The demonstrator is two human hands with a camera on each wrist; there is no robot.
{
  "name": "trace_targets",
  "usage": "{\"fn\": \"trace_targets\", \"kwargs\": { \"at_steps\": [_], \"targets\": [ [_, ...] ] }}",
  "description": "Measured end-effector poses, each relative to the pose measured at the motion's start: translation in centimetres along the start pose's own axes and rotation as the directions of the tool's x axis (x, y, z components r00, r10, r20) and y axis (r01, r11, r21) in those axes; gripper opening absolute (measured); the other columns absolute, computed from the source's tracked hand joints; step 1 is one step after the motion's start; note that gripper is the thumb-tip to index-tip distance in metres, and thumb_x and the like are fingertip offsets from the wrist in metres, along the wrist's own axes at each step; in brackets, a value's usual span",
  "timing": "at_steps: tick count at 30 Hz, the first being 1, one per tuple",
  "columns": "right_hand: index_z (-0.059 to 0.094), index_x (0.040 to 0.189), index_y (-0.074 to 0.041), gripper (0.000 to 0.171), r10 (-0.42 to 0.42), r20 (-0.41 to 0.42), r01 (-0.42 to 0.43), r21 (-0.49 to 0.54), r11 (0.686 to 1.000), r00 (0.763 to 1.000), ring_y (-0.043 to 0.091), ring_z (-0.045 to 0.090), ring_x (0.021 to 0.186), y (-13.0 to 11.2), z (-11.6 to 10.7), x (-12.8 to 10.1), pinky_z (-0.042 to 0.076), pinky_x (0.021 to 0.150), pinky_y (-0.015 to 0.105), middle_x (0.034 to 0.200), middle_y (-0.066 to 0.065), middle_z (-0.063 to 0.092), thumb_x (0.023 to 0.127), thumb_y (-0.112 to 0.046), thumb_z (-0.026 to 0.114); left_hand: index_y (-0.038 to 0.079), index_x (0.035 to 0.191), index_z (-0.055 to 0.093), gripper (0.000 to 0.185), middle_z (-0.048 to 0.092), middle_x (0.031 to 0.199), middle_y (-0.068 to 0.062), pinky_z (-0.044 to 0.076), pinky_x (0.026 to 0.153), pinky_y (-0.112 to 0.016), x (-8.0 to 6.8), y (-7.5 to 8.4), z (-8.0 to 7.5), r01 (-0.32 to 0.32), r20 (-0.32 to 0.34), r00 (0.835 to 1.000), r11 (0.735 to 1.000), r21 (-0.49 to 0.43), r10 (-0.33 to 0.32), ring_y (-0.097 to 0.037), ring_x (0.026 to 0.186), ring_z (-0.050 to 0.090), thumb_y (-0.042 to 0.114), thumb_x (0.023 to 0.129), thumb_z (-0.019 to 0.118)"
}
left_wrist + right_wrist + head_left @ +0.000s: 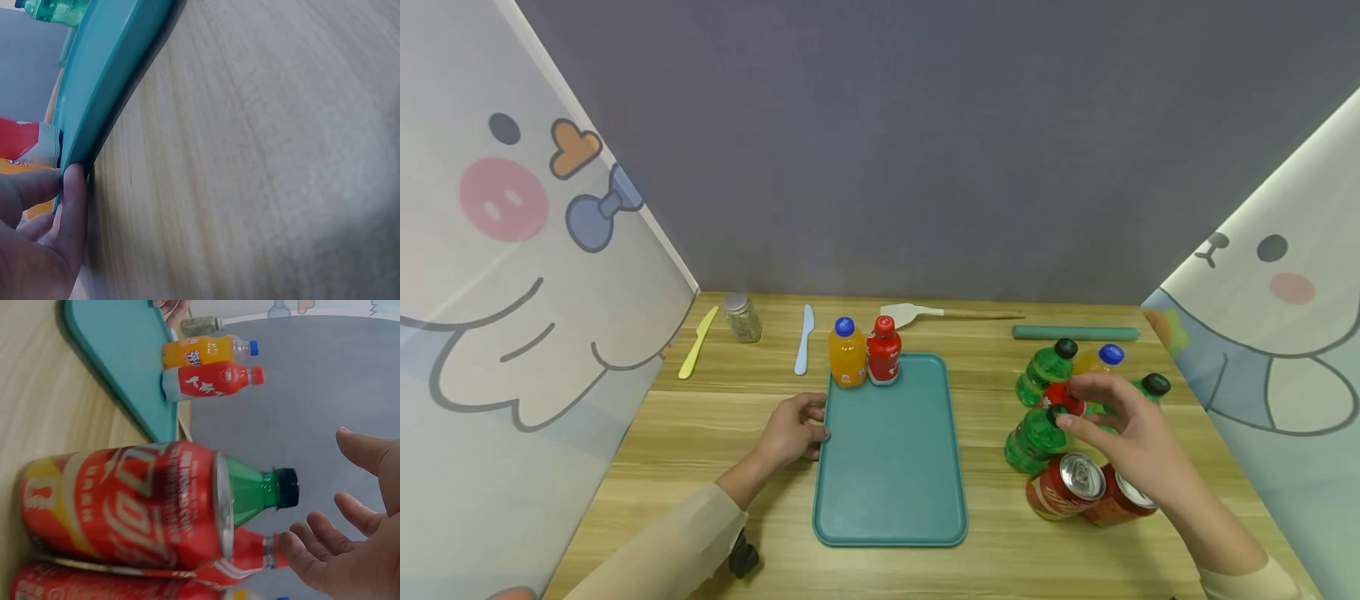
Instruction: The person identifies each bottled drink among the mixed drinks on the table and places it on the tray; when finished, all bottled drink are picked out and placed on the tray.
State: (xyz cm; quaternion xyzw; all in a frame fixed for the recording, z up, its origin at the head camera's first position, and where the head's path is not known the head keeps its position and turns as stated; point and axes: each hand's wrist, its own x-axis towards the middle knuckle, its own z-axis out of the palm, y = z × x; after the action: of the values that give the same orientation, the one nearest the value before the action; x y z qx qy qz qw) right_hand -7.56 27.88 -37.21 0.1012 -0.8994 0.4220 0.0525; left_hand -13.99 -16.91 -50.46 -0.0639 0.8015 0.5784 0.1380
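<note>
Head view: left hand [793,433] resting on teal tray [891,483] edge, fingers relaxed; right hand [1131,437] spread above red-capped bottle [1062,395] on desk [715,417]. Left wrist: fingertips [72,187] touching rim. Right wrist: fingers [325,544] apart by cap. Probably light, slick plastic; best grabbed at neck.

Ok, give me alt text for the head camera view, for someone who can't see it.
A person's left hand rests against the edge of a teal tray holding an orange bottle and a red bottle, while the right hand reaches over a cluster of green bottles and red cans on a wooden table.
</note>
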Motion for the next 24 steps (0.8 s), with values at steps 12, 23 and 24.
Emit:
{"fn": "trace_targets", "kwargs": {
  "at_steps": [12,23,24],
  "targets": [
    [0.054,0.139,-0.004,0.053,0.050,0.044,-0.049,-0.027,0.998,0.998,-0.015,0.050,0.113,1.9,0.4,-1.0,0.055,0.082,0.011,0.135,0.016,0.062,0.094,-0.020,0.077,-0.001,0.142,0.055,0.061,0.060,0.110,-0.017,0.064,0.054,-0.038,0.1,-0.1,0.1,-0.005,-0.001,1.000,1.000,0.003,0.005,-0.020,0.075,0.064,-0.014,0.084,0.071],
    [0.055,0.137,-0.004,0.053,0.097,0.087,-0.094,-0.035,0.995,0.991,-0.010,0.054,0.109,2.5,1.2,-0.9,0.060,0.082,0.020,0.131,0.014,0.061,0.094,-0.026,0.077,-0.001,0.142,0.055,0.061,0.059,0.111,-0.017,0.064,0.055,-0.038,0.1,-0.1,0.1,0.002,0.001,1.000,1.000,0.004,-0.002,-0.020,0.076,0.064,-0.013,0.085,0.070],
    [0.054,0.137,-0.005,0.054,0.104,0.092,-0.101,-0.037,0.994,0.990,-0.005,0.057,0.110,2.5,1.2,-0.9,0.060,0.082,0.021,0.131,0.014,0.062,0.094,-0.026,0.077,-0.001,0.142,0.055,0.061,0.059,0.111,-0.017,0.064,0.055,-0.038,0.1,-0.1,0.1,0.003,0.002,1.000,1.000,0.001,-0.003,-0.021,0.076,0.064,-0.013,0.085,0.070]
  ]
}}
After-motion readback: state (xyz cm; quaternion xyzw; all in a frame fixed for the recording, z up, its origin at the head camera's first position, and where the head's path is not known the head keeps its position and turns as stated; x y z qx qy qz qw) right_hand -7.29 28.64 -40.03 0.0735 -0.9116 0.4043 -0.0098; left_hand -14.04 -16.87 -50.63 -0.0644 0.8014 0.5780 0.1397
